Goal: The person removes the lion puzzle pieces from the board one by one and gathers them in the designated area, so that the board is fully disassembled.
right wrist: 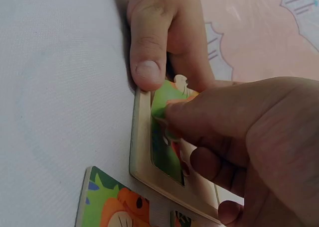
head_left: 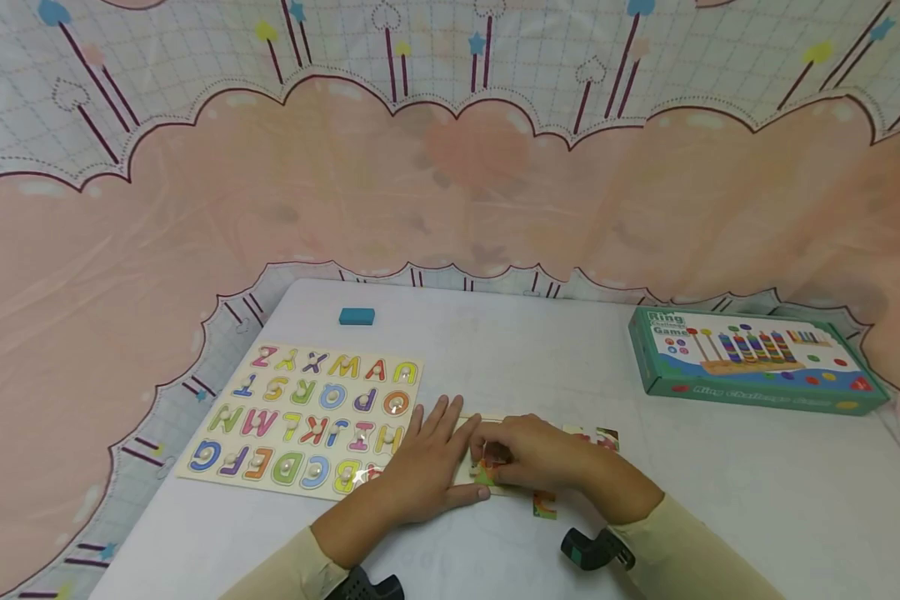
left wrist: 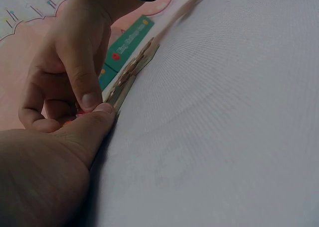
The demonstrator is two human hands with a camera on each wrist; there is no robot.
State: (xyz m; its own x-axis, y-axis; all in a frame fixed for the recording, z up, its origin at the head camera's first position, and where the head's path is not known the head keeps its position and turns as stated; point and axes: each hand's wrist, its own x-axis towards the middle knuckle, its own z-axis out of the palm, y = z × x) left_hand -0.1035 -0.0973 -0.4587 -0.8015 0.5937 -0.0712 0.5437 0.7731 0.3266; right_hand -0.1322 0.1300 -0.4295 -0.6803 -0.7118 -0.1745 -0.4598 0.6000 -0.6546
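Observation:
My left hand [head_left: 431, 467] lies with straight fingers over the left part of a small wooden puzzle tray [right wrist: 142, 152]. Its thumb presses on the tray's near edge, seen in the right wrist view. With curled fingers, my right hand [head_left: 543, 454] pinches a green and orange jigsaw piece [right wrist: 167, 95] over the tray's recess. Thumb and fingers hide part of that piece. A green picture surface with red and blue details shows in the recess below. Just outside the tray's near edge lies a loose jigsaw piece [head_left: 544, 505] with an orange shape on green.
More jigsaw pieces [head_left: 607, 437] lie beyond my right wrist. To the left sits an alphabet peg board [head_left: 266, 482], partly under my left hand. A blue block [head_left: 357, 317] is near the back edge, and a green ring game box [head_left: 757, 400] lies at the back right.

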